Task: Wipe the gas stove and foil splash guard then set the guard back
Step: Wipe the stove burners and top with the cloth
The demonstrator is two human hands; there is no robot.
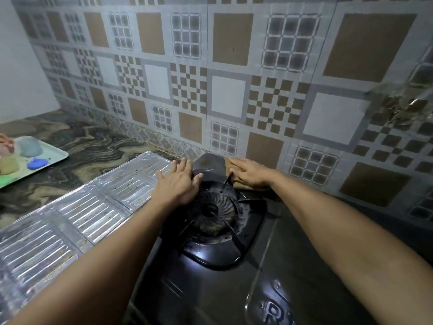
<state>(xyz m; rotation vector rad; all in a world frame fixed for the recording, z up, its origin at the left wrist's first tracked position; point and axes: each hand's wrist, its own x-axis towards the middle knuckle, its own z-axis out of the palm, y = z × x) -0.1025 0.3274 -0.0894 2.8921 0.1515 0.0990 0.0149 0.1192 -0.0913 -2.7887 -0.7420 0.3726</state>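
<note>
A home kitchen is shown: a black gas stove (pixel 210 273) is set on a marbled stone desk (pixel 77 146), backed by a patterned tiled wall (pixel 229 73).

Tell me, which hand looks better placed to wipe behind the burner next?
Probably the right hand: it lies flat on the brown cloth at the stove's back edge. The left hand rests on the pan support, by the foil guard.

Both hands out over the black gas stove (pixel 210 289): left hand (pixel 179 181) flat at the burner's (pixel 210 209) far left edge, right hand (pixel 249 172) pressing a brown cloth (pixel 241 185) behind it. Foil splash guard (pixel 77 212) flat on the table (pixel 77 146), left.
</note>
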